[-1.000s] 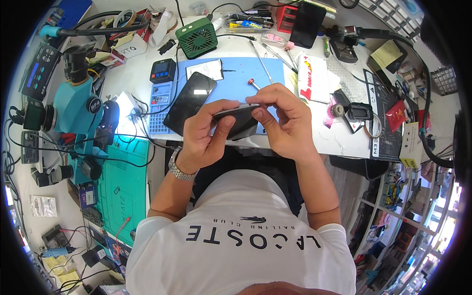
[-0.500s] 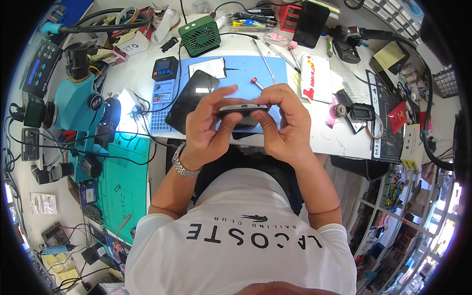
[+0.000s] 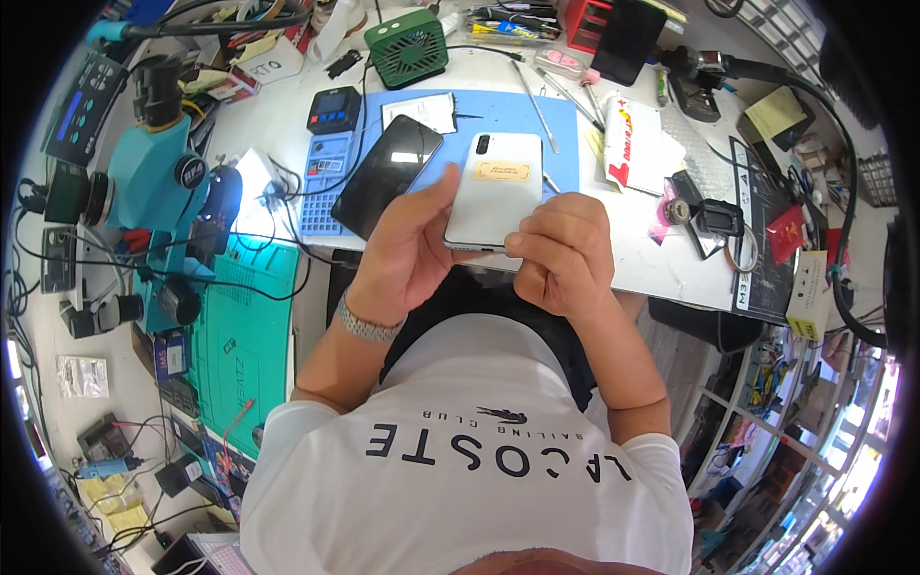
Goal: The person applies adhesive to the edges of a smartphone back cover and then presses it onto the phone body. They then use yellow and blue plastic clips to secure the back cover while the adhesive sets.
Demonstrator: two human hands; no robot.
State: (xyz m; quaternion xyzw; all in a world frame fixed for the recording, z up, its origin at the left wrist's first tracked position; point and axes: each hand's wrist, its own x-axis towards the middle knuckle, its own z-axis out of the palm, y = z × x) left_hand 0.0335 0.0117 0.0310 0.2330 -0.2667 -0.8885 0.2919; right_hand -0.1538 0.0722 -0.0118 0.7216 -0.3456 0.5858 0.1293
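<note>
My left hand (image 3: 407, 249) holds a white smartphone (image 3: 494, 206) from its left side, thumb raised along the edge. The phone lies back up, with a dark camera bump and a tan sticker. My right hand (image 3: 565, 249) has its fingers curled and pinched at the phone's lower right corner. Behind them, a larger black phone (image 3: 383, 177) lies slanted on a blue silicone mat (image 3: 561, 129). A slim metal tool (image 3: 535, 105) lies on the mat, and another shows partly behind the white phone.
A teal microscope (image 3: 149, 172) stands left, trailing cables above a green mat (image 3: 240, 335). A small green fan (image 3: 407, 48), a blue-buttoned device (image 3: 333, 113), a white-and-red packet (image 3: 623, 144), a soldering station's hose (image 3: 767, 72) and a dark small gadget (image 3: 709, 220) surround the work area.
The phone was edge-on with its dark face toward me; it has turned to show its white back. My right hand has dropped to its lower corner, fingers curling.
</note>
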